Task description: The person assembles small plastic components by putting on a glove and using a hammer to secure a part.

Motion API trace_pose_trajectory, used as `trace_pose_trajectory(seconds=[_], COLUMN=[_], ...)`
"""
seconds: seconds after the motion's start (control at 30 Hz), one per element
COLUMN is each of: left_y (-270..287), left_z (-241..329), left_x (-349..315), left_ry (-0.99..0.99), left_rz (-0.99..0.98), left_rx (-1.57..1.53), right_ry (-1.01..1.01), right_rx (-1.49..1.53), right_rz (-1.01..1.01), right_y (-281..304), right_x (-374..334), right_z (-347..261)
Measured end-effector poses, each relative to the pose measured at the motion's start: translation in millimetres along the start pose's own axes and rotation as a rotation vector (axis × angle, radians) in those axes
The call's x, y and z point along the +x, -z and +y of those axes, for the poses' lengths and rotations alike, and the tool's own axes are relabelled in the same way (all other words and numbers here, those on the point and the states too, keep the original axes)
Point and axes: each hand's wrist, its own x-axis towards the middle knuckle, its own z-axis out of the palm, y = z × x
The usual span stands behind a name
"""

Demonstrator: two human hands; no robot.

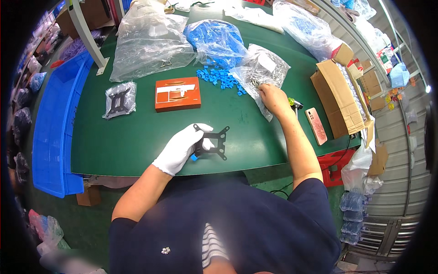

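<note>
My left hand [183, 145], in a white glove, is closed on a black X-shaped bracket [221, 142] with a hole at each arm's end. Just below the gloved fingers a small blue plastic piece [194, 157] shows at the bracket's edge. My bare right hand [273, 98] reaches to the mouth of a clear plastic bag [279, 68] of small metal parts. Its fingers are bent together among the parts, and what they pinch is too small to make out. Beside this bag lies a loose pile of small blue plastic pieces [222, 78].
An orange box [178, 94] and a bagged black bracket [119, 100] lie on the green table [132, 146]. Farther back are a bag of blue pieces [216, 41] and a large clear bag [150, 45]. Rightward sit a phone [316, 126], a screwdriver-like tool [295, 104] and a cardboard box [335, 98]; leftward, a blue bin [57, 132].
</note>
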Motion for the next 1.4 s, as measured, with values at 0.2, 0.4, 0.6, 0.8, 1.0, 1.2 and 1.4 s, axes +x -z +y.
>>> trace_pose_trajectory(seconds=[0.2, 0.4, 0.6, 0.8, 1.0, 1.2, 1.4], left_y=[-2, 2, 10, 7, 9, 7, 6], left_z=[1, -4, -7, -5, -8, -8, -6], left_x=[11, 14, 11, 9, 10, 7, 5], left_ry=[-0.006, -0.01, -0.037, -0.034, -0.038, -0.039, -0.019], left_rz=[0.091, 0.071, 0.068, 0.076, 0.065, 0.077, 0.085], left_rx=[0.09, 0.102, -0.001, 0.013, 0.05, 0.067, 0.053], right_ry=[0.001, -0.093, -0.061, -0.009, 0.014, -0.084, 0.081], right_rx=[0.183, 0.092, 0.085, 0.149, 0.038, -0.106, -0.165], right_rz=[0.238, 0.186, 0.057, 0.295, 0.213, 0.294, 0.243], right_y=[11, 1, 3, -9, -29, -37, -29], right_x=[-18, -5, -2, 5, 53, 67, 54], right_z=[2, -11, -21, -12, -17, -27, -14])
